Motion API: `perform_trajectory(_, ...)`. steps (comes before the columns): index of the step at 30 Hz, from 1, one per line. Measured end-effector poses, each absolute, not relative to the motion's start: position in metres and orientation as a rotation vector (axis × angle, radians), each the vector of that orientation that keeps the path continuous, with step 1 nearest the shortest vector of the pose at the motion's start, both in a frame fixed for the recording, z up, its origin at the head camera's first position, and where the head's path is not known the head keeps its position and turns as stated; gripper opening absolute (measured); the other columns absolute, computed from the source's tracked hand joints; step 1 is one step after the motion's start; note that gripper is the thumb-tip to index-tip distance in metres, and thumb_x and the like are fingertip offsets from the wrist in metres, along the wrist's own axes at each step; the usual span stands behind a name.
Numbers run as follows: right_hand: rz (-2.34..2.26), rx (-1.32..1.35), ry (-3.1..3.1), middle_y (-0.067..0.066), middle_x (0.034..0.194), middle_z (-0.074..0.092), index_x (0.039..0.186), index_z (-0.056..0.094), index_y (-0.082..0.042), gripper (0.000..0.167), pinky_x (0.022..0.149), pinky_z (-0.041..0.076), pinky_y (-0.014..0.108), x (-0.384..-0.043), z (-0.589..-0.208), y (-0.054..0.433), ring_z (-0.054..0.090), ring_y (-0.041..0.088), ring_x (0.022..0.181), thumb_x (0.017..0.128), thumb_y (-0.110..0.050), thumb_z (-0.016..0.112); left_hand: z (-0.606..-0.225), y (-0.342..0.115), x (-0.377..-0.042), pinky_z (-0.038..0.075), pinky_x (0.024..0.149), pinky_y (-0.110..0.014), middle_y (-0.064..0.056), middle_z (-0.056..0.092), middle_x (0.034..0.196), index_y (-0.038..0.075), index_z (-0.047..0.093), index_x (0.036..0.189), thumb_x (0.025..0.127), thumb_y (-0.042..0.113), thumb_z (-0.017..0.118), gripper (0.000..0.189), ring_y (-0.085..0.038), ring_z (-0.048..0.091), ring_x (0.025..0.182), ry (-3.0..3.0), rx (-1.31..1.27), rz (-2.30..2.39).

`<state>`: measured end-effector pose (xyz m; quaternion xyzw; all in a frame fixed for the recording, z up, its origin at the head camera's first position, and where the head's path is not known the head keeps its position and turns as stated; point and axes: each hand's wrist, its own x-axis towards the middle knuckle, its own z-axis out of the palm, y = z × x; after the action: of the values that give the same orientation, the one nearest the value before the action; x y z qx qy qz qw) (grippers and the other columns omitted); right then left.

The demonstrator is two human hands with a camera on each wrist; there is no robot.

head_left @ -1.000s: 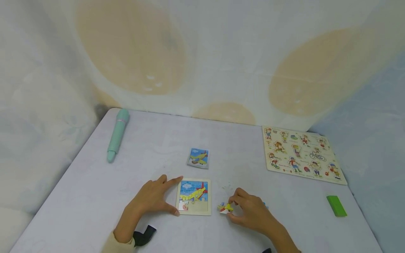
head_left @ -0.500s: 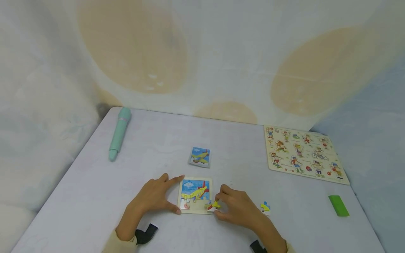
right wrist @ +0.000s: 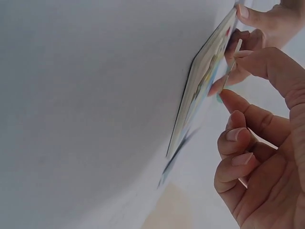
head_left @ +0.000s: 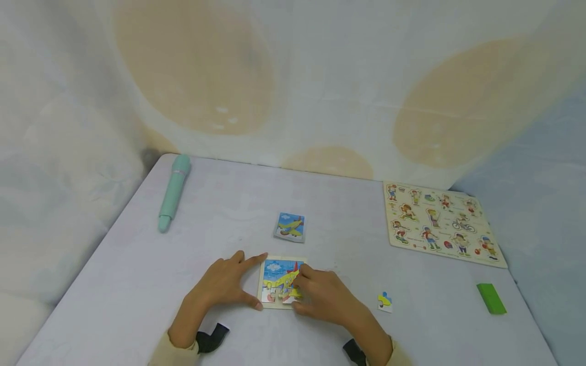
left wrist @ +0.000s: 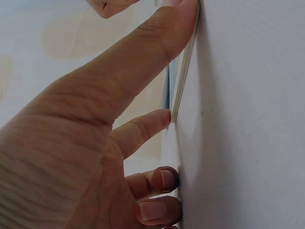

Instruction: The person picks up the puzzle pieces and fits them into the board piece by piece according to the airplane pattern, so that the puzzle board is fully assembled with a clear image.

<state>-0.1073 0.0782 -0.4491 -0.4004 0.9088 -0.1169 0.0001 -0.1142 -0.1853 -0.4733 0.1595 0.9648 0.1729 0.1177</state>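
Observation:
A square jigsaw puzzle tray (head_left: 276,306) with an airplane picture lies in front of me, its top and lower-left pieces in place. My left hand (head_left: 224,283) rests at its left side, nearly straight index finger and thumb touching the two left corners. In the left wrist view the thumb (left wrist: 143,52) lies along the tray's edge. My right hand (head_left: 322,295) pinches a puzzle piece (head_left: 289,296) between thumb and index finger over the tray's lower right. The right wrist view shows that piece (right wrist: 232,64) tilted, held on edge above the tray, other fingers curled.
A loose puzzle piece (head_left: 384,302) lies right of my right hand. Behind the tray sits a small airplane picture card (head_left: 290,227). A mint-green microphone-like object (head_left: 174,193) is at back left, a wooden picture board (head_left: 444,223) at back right, a green block (head_left: 491,298) at right.
My right hand has carried the pinched piece leftward from the table to over the tray's lower right, uncovering the loose piece at right. My left hand stays at the tray's left corners.

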Motion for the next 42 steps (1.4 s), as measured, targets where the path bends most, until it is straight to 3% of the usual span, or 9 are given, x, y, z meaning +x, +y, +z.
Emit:
perform_trajectory(16,-0.212,-1.219,2.833,-0.004,0.090,0.058,0.097,0.075,-0.012,0.027,0.061,0.046,0.016,-0.112,-0.451,0.061,0.046,0.003,0.067,0.080,-0.033,0.077,-0.472,-0.183,-0.114,0.037,0.068,-0.033,0.001,0.046,0.091,0.035,0.049,0.146,0.054,0.071,0.083,0.105,-0.015,0.041,0.066,2.833,0.478,0.506)
perform_trajectory(21,-0.253,-1.160,2.812,-0.002,0.096,0.058,0.105,0.074,-0.011,0.037,0.065,0.049,0.019,-0.109,-0.451,0.061,0.051,0.005,0.071,0.082,-0.040,0.078,-0.473,-0.183,-0.115,0.037,0.067,-0.032,0.001,0.047,0.091,0.035,0.049,0.146,0.053,0.072,0.083,0.105,-0.014,0.041,0.065,2.840,0.475,0.492)
perform_trajectory(26,-0.247,-1.118,2.832,0.002,0.110,0.062,0.122,0.069,-0.013,0.055,0.070,0.053,0.021,-0.102,-0.449,0.065,0.064,0.009,0.084,0.081,-0.049,0.078,-0.473,-0.183,-0.114,0.038,0.070,-0.034,0.001,0.048,0.092,0.036,0.049,0.146,0.053,0.072,0.083,0.105,-0.014,0.042,0.067,2.839,0.469,0.490)
perform_trajectory(29,-0.246,-1.140,2.817,-0.002,0.106,0.059,0.128,0.067,-0.019,0.059,0.063,0.048,0.016,-0.095,-0.450,0.070,0.060,0.005,0.077,0.081,-0.053,0.076,-0.474,-0.183,-0.114,0.039,0.071,-0.035,0.001,0.048,0.093,0.036,0.049,0.145,0.053,0.072,0.083,0.105,-0.014,0.042,0.068,2.834,0.456,0.489)
perform_trajectory(34,-0.238,-1.161,2.779,-0.007,0.089,0.046,0.131,0.066,-0.029,0.056,0.053,0.034,0.014,-0.084,-0.453,0.080,0.040,0.001,0.063,0.083,-0.059,0.070,-0.473,-0.183,-0.114,0.039,0.071,-0.035,0.001,0.048,0.092,0.036,0.049,0.145,0.053,0.072,0.083,0.104,-0.015,0.042,0.068,2.827,0.445,0.489)
perform_trajectory(42,-0.130,-1.142,2.759,-0.002,0.088,0.050,0.131,0.065,-0.036,0.061,0.054,0.035,0.016,-0.079,-0.455,0.084,0.040,0.004,0.061,0.080,-0.070,0.064,-0.471,-0.184,-0.114,0.040,0.071,-0.035,0.001,0.049,0.094,0.035,0.049,0.145,0.054,0.070,0.084,0.104,-0.015,0.043,0.069,2.824,0.431,0.486)
